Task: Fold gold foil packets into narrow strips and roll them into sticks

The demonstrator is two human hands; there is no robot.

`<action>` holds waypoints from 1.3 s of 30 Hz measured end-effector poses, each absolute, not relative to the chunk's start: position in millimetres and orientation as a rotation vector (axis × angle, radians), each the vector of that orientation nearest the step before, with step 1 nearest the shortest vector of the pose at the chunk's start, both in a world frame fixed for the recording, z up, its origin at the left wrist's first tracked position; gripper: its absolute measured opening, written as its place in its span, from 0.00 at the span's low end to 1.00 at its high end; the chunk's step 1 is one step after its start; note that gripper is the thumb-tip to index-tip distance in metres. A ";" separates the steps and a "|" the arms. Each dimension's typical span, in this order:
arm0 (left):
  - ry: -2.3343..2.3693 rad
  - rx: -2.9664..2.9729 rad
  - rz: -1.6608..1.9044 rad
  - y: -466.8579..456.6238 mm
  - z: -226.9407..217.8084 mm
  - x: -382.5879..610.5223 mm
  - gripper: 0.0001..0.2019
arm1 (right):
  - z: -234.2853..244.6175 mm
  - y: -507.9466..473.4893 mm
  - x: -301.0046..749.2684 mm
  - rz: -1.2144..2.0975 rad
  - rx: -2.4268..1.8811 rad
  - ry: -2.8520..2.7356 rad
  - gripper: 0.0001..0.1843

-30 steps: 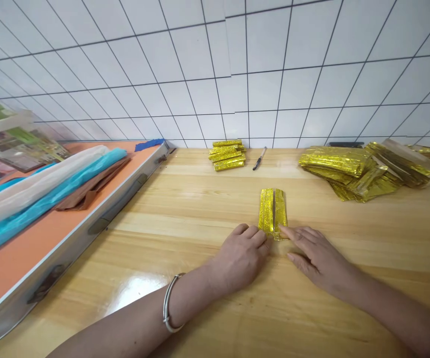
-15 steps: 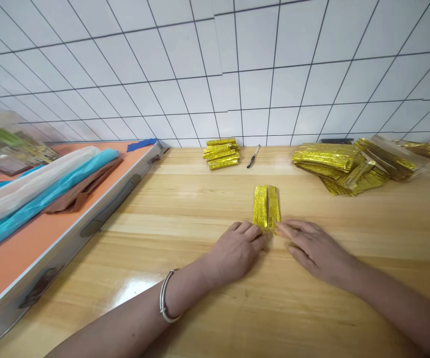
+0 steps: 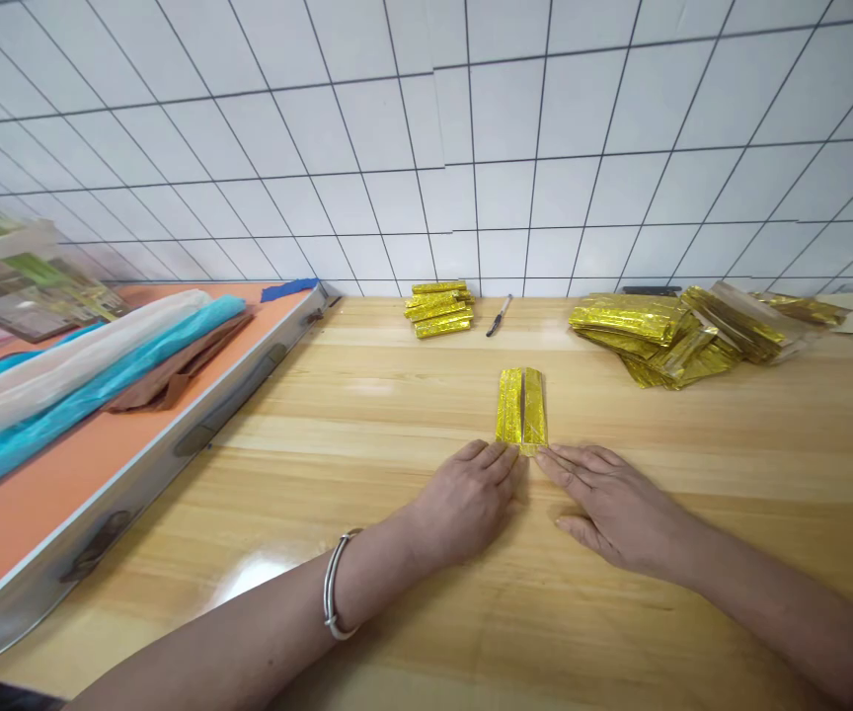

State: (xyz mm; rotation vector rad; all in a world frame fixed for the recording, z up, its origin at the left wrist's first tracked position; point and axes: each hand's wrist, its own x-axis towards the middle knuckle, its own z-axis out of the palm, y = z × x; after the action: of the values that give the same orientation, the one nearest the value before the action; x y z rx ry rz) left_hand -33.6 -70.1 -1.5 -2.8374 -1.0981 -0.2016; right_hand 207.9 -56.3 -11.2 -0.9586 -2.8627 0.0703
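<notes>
A folded sheet of shiny gold foil paper lies flat on the wooden table, with a dark slit down its middle and a narrow fold along its near edge. My left hand, a silver bangle on its wrist, has bent fingers closed at the sheet's near left corner; its thumb is hidden. My right hand lies with fingers stretched out, their tips touching the near right corner. The right thumb is spread apart and rests on the table.
Several rolled gold foil strips and a pen lie near the tiled wall. A pile of gold foil sheets is at the back right. On the left, an orange-topped case carries crepe paper rolls and a clear box.
My right fingers have come down and straightened against the sheet's near right corner. The left hand stays at the near left corner. The view has shifted slightly.
</notes>
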 end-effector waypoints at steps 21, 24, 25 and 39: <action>-1.392 -2.772 -0.192 -79.0 9.4 -10.9 0.22 | -23.5 -45.9 221.5 0.800 -1.073 -2.171 0.31; -1.389 -2.766 -0.214 -81.7 8.6 -9.8 0.22 | -22.1 -48.5 223.7 0.814 -1.148 -1.996 0.27; -1.388 -2.768 -0.222 -82.1 8.2 -9.2 0.22 | -20.9 -49.3 223.0 0.756 -1.151 -2.021 0.26; -1.247 -3.011 -0.263 -80.2 -4.3 -55.1 0.29 | -13.5 -53.5 206.8 0.207 -0.937 -2.853 0.28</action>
State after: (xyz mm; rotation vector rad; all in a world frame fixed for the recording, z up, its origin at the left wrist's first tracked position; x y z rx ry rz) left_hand -55.1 -80.2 -4.3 -3.0113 -1.2475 -0.2631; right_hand 206.8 -53.5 -13.5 -0.9371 -2.8525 0.2066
